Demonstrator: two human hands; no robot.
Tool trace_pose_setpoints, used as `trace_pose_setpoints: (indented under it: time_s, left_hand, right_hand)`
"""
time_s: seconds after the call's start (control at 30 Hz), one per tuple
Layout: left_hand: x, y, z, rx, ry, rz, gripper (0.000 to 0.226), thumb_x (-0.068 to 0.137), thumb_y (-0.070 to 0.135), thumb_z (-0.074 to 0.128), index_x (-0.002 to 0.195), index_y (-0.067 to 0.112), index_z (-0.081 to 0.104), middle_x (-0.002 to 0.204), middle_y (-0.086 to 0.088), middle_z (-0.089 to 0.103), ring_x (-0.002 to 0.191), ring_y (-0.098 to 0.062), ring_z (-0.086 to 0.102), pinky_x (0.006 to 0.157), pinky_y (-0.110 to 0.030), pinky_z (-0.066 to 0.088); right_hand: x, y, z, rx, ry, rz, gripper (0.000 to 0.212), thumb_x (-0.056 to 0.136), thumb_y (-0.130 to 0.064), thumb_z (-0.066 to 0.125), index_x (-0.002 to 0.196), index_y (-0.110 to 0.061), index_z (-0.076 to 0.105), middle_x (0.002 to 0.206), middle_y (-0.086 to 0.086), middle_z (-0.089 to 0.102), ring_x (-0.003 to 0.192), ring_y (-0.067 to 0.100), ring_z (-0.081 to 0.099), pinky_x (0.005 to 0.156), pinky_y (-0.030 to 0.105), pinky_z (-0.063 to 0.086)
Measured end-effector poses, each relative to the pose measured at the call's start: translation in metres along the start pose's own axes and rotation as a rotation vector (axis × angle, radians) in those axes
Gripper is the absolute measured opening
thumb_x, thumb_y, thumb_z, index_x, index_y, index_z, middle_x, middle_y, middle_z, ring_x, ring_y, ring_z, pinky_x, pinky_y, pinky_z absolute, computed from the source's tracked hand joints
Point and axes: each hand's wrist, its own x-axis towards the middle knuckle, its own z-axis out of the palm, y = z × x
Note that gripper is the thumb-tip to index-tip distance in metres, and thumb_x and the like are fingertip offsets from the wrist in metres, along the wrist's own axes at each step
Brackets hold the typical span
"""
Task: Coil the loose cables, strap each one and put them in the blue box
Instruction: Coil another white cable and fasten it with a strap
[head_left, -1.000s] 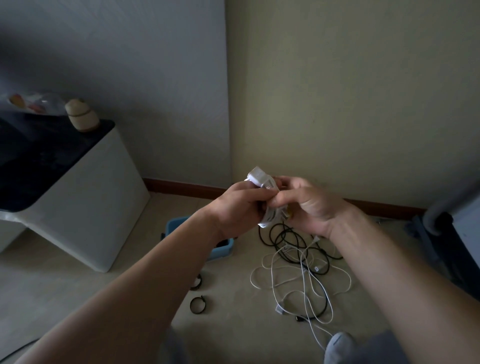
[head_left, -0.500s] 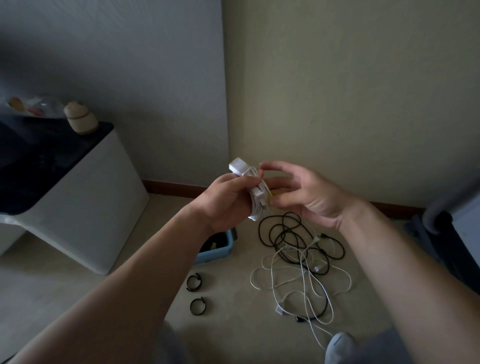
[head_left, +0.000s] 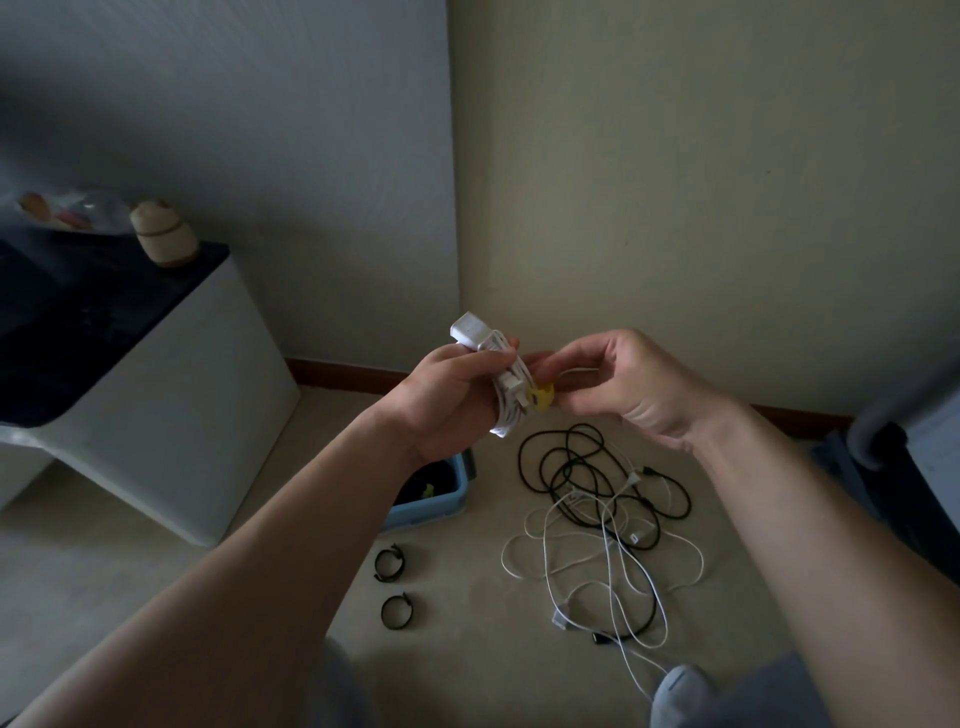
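- Head view, centre of the frame: the left hand (head_left: 451, 402) has its fingers curled round a coiled white cable (head_left: 505, 415), held upright, with the white plug end poking out at the top.
- A yellow strap (head_left: 540, 399) sits on the coil's right side; the right hand (head_left: 631, 387) pinches it between thumb and fingertips.
- The blue box (head_left: 435, 505) stands on the floor below the left wrist, partly hidden by the forearm, with dark contents and a bit of yellow inside.
- Right of the box, lower centre, loose black cables (head_left: 584, 465) and white cables (head_left: 597, 564) lie tangled together.
- Two black strap loops (head_left: 389, 564) lie just below the box.
- A white cabinet (head_left: 182, 415) fills the left.
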Motion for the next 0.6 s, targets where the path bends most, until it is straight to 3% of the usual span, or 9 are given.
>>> trace_pose_setpoints:
  time_s: [0.1,0.2,0.27,0.33,0.47,0.6]
  left_hand:
    - [0.001,0.0,-0.002,0.008,0.013,-0.007,0.01,0.099,0.002,0.041,0.103,0.003,0.051,0.088,-0.011,0.072,0.09,-0.023,0.071,0.09,-0.042,0.051]
    - [-0.001,-0.002,-0.001,0.03,0.006,-0.013,0.011,0.098,0.004,0.044,0.105,0.003,0.053,0.091,-0.011,0.071,0.089,-0.022,0.071,0.087,-0.041,0.053]
    - [-0.001,-0.003,0.0,0.034,-0.022,0.0,0.017,0.099,0.005,0.044,0.112,-0.002,0.053,0.108,-0.018,0.067,0.101,-0.027,0.068,0.093,-0.042,0.055]
    - [-0.001,-0.004,0.0,0.049,-0.052,0.018,0.037,0.1,0.007,0.044,0.132,-0.012,0.043,0.128,-0.026,0.054,0.118,-0.033,0.059,0.103,-0.043,0.051]
    - [0.0,-0.008,0.001,0.082,-0.103,0.043,0.045,0.098,0.009,0.044,0.138,-0.011,0.039,0.131,-0.027,0.051,0.124,-0.035,0.054,0.106,-0.042,0.048]
    - [0.001,-0.011,0.001,0.099,-0.168,0.057,0.044,0.101,0.007,0.039,0.138,-0.016,0.037,0.123,-0.029,0.056,0.118,-0.037,0.058,0.104,-0.044,0.048]
  right_hand:
    - [0.0,0.001,0.001,-0.032,0.016,-0.032,0.024,0.07,0.013,0.075,0.085,-0.005,0.07,0.106,0.012,0.075,0.094,0.017,0.072,0.085,0.024,0.057]
    - [0.001,0.0,0.001,0.039,0.029,-0.044,0.023,0.067,-0.004,0.075,0.088,-0.007,0.065,0.098,0.011,0.071,0.094,0.017,0.068,0.087,0.031,0.059]
    - [0.001,-0.001,0.002,0.148,0.04,-0.028,0.019,0.07,-0.004,0.071,0.087,-0.011,0.066,0.098,0.008,0.07,0.093,0.017,0.067,0.084,0.034,0.059]
    - [0.001,-0.002,0.003,0.236,0.043,0.003,0.018,0.072,-0.006,0.07,0.082,-0.02,0.074,0.095,0.004,0.072,0.088,0.017,0.068,0.082,0.034,0.059]
    - [0.002,-0.004,0.006,0.234,0.016,0.026,0.01,0.083,-0.014,0.072,0.085,-0.022,0.077,0.095,0.003,0.07,0.086,0.019,0.065,0.082,0.038,0.056]
    - [0.004,-0.01,0.009,0.22,0.038,0.037,0.009,0.087,-0.012,0.067,0.089,-0.016,0.075,0.068,0.003,0.05,0.055,0.011,0.043,0.058,0.029,0.045]
